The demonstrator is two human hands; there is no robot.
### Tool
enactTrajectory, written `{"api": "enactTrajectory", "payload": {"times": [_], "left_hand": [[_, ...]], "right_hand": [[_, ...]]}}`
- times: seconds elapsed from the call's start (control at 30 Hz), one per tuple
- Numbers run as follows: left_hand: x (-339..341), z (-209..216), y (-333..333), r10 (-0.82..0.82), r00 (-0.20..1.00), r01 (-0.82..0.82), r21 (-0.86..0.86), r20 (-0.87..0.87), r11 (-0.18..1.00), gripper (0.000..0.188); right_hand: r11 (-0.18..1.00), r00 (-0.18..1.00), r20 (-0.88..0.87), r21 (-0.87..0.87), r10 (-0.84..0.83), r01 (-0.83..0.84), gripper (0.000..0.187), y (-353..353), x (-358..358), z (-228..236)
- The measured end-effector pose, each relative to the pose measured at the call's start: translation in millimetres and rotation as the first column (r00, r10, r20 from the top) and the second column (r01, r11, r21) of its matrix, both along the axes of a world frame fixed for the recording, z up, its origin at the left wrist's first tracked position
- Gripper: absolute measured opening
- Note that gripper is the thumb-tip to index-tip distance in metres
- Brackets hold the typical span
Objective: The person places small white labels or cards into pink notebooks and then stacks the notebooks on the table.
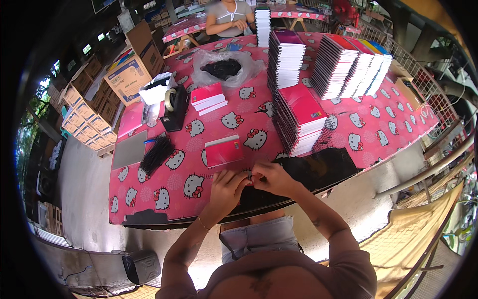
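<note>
My left hand (227,190) and my right hand (271,178) meet close together near the table's front edge. Fingers of both are closed in a pinch. A small bit of red shows between them, but what they hold is mostly hidden and too small to name. Just beyond the hands lies a pink-red notebook cover with white pages (223,151), flat on the tablecloth. To the left is a bundle of black spiral coils (158,155). A tall stack of pink-red spiral notebooks (302,107) stands to the right of my right hand, beside a black mat (323,168).
More notebook stacks (340,45) stand at the back right. A tape dispenser (174,109), small red pads (207,97), a grey board (129,149) and a plastic bag (201,65) occupy the left and back. Cardboard boxes (127,79) are beyond; another person (230,20) sits across.
</note>
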State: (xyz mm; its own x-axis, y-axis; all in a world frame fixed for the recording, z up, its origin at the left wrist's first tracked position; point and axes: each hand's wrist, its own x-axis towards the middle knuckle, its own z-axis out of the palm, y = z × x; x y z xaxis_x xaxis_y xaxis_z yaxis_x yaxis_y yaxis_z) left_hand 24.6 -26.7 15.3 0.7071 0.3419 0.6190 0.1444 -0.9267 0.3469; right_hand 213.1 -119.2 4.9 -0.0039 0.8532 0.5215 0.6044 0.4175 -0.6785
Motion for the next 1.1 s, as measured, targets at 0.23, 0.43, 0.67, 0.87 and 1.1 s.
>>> {"api": "enactTrajectory", "payload": {"times": [0.23,0.43,0.67,0.87,1.1], "left_hand": [[0.9,6.9,-3.3,-0.017,0.994,0.023,0.056,-0.112,0.998,0.030],[15.1,32.9,-4.3,-0.023,0.980,0.049,0.123,-0.199,0.991,0.031],[64.7,128.2,-31.7,-0.074,0.946,0.246,-0.549,0.317,0.799,0.030],[163.0,155.9,50.6,-0.286,0.933,0.326,-0.181,0.218,0.928,0.035],[239.1,104.7,74.2,-0.122,0.975,0.082,0.204,0.188,0.976,0.034]], "right_hand": [[0.952,0.952,0.012,0.035,-0.306,0.305,0.025,-1.5,-18.7,-8.6],[0.908,0.917,0.068,-0.124,-0.393,0.399,0.021,-6.3,-10.0,0.7],[0.925,0.884,-0.362,0.121,-0.297,0.361,0.058,-46.1,-23.8,97.7],[0.989,0.639,-0.763,-0.007,-0.099,0.145,0.065,-27.2,85.1,143.9],[0.803,0.853,-0.061,-0.378,-0.519,0.461,0.062,-15.4,181.7,129.2]]}}
